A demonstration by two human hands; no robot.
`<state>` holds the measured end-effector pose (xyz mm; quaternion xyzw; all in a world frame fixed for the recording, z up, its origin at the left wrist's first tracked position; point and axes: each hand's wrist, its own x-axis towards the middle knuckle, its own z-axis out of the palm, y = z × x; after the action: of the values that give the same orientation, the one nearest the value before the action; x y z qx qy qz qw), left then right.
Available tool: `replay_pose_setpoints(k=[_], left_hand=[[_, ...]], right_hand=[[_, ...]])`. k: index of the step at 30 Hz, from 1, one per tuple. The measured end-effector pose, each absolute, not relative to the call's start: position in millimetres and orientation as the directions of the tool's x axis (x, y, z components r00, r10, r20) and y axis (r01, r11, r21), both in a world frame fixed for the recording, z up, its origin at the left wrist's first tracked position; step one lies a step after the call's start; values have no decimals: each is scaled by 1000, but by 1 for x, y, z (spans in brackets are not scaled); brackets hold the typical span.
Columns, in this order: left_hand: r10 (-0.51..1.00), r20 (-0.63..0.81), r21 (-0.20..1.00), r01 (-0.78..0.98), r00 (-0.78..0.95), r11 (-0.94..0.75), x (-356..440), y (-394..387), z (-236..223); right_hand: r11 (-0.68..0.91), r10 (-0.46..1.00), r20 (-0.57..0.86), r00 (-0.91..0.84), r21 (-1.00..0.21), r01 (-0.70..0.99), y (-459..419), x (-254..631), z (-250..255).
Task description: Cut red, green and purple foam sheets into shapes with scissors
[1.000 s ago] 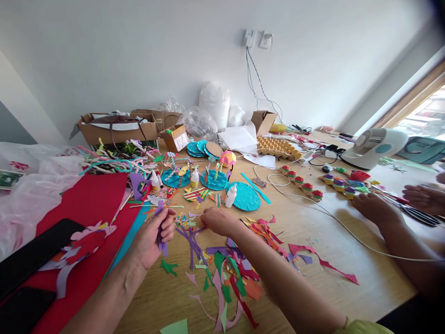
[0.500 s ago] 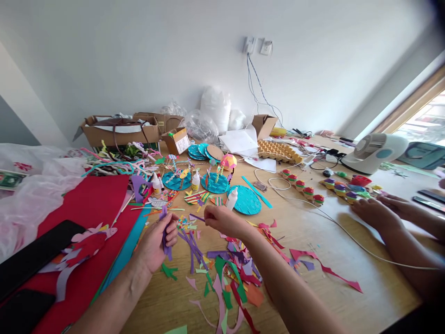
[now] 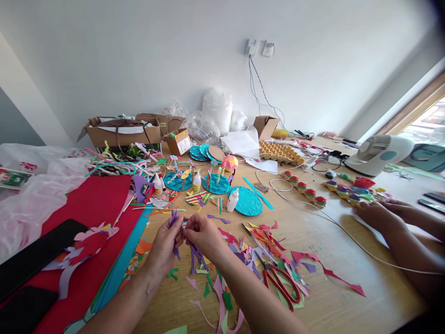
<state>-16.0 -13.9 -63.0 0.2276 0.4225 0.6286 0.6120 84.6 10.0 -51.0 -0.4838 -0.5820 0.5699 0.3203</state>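
Note:
My left hand [image 3: 171,235] is closed round a small bunch of purple paper strips [image 3: 174,217], whose ends stick out above and below the fingers. Close against it, my right hand [image 3: 201,232] is pinched, its fingertips meeting the left fingers; what lies between them is hidden. More purple strips [image 3: 197,258] lie on the table just under the right hand, and a single purple piece [image 3: 219,219] rests beyond it. Red-handled scissors [image 3: 278,278] lie partly open on coloured paper scraps right of my right forearm.
Behind my hands stand glue bottles [image 3: 232,200] and blue discs [image 3: 245,201] with paper decorations. Red paper sheets [image 3: 90,208] and a black phone-like slab [image 3: 41,253] lie left. At right are a person's hands [image 3: 378,215], a white cable [image 3: 347,237] and a fan [image 3: 378,155].
My right hand has come left and down, from holding a purple strip apart to meeting my left hand. The scissors and the single purple piece now show where my right arm was.

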Motion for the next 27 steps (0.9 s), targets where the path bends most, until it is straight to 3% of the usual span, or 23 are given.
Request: replay_pose_setpoints(k=[4,6,9,15,21,27], left_hand=[[954,-195,839,-543,-227,42,-23,-11,-59],[947,-178,847,-532,-267,10,-30,-9,-55],[938,-152,845,-533,-310,-40,-40,-5,-44],[951,-200,753,-658,-235,-4,-47,-6,-23],[958,-265,659,-746,-109,98,-45,-8,-27],[957,-266,661,-745,-114,95,-51,-9,-30]], right_hand=[[-129,880,-207,-429,-971,203,9,87,-47],[-55,858,-200,-473,-951,304,11,94,-46],[144,863,-190,-468,-797,587,17,110,-47],[235,903,-198,-381,-515,824,9,126,-54],[257,909,-255,-329,-277,926,-13,99,-58],[287,897,-287,-336,-200,937,-13,89,-62]])
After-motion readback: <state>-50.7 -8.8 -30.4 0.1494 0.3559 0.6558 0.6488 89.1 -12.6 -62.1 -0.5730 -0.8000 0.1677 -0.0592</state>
